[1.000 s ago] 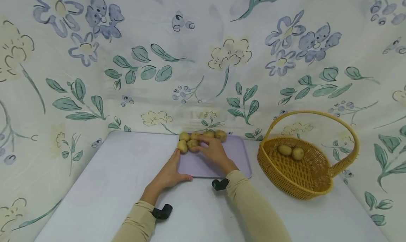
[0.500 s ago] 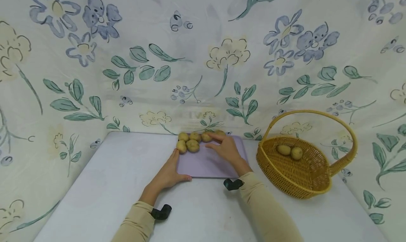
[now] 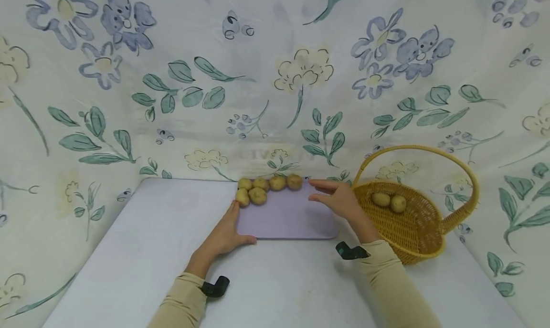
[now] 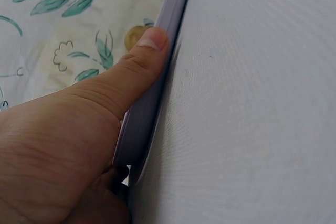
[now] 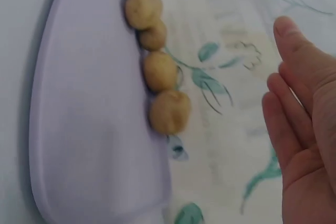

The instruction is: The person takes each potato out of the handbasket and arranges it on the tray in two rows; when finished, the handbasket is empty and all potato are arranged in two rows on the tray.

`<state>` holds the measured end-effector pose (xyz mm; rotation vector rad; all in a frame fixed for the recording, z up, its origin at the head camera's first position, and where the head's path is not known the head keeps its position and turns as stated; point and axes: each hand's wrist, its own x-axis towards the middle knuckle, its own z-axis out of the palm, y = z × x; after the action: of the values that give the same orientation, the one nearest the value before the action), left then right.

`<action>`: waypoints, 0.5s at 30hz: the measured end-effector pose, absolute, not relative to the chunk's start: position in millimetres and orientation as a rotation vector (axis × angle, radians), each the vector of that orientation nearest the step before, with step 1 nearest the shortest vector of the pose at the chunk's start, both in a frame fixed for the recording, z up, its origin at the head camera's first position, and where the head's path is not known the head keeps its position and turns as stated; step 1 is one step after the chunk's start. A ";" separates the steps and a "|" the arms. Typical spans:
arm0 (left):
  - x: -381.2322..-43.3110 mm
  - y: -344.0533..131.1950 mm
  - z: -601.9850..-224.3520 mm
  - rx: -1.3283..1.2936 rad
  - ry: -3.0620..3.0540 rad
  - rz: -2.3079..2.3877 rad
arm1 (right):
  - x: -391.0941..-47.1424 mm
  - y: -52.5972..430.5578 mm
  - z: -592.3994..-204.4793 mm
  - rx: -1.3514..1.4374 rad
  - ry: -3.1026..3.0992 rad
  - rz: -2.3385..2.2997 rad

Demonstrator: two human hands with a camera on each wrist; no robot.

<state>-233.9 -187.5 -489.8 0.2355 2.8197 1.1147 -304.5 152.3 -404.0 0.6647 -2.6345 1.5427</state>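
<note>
Several small potatoes point(image 3: 258, 195) sit in two rows in the far left part of a lilac tray point(image 3: 292, 220). My left hand point(image 3: 221, 232) rests against the tray's near left corner, its straight fingers along the left side and the thumb point(image 4: 142, 59) against the front edge. To the right of the potatoes, over the tray's right edge, my right hand point(image 3: 339, 200) is in the air with nothing in it. Its fingers and thumb are extended and apart. In the right wrist view the rightmost potato point(image 5: 170, 112) stands clear of that hand.
A wicker basket point(image 3: 404, 232) with a tall arched handle point(image 3: 461, 168) stands right of the tray, partly behind my right forearm. Two potatoes point(image 3: 397, 204) lie inside. A white table point(image 3: 275, 280) carries everything. Floral cloth point(image 3: 206, 79) hangs behind.
My right hand has left the potatoes and moved right, towards the basket. The potatoes on the tray are fully visible now. The left hand stays at the tray corner.
</note>
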 end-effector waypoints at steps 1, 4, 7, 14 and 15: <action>-234.0 -187.6 -490.0 0.237 2.821 1.114 | -302.5 159.9 -401.6 0.659 -2.650 1.548; -234.4 -188.0 -490.5 0.236 2.824 1.114 | -295.8 182.5 -395.2 0.609 -2.698 1.558; -234.7 -188.9 -490.5 0.240 2.828 1.113 | -287.5 205.3 -388.7 0.563 -2.730 1.542; -234.5 -188.1 -489.5 0.235 2.826 1.114 | -276.5 257.2 -382.1 0.505 -2.717 1.515; -234.2 -188.0 -489.4 0.236 2.825 1.114 | -275.9 264.6 -381.7 0.487 -2.728 1.492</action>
<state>-234.2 -188.0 -489.4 0.2363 2.8250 1.1139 -275.9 264.6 -381.7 0.4871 -2.7278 1.4924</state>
